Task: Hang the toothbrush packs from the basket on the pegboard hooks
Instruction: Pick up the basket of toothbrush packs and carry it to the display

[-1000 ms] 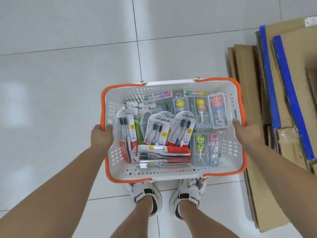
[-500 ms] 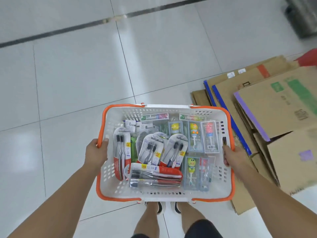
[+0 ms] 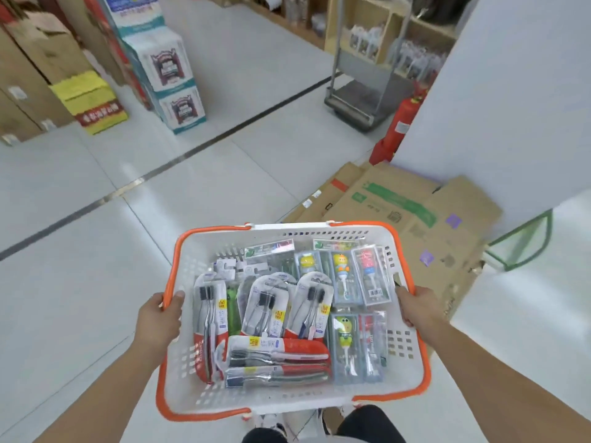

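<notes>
The toothbrush packs (image 3: 289,318) lie piled inside a white basket (image 3: 192,378) with orange rims. The left hand (image 3: 158,318) grips its left rim, thumb hooked over the edge; the right hand (image 3: 415,306) has its fingers curled round the right rim. Flattened cardboard boxes (image 3: 399,199) lie on the tiled floor (image 3: 80,266) just beyond.

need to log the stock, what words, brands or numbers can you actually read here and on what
Nothing reads whole at this sharpness.
Toothbrush packs in the basket: yellow price-style tags and blue Chinese print, too blurred to quote.
Cartoon toothbrush boxes: a barcode, digits unreadable.
Yellow and red box far left: white Chinese characters on a red band, too blurred.
Stacked blue and white cartons: dark emblems, unreadable.
Flattened cardboard: green printing, unreadable.
</notes>
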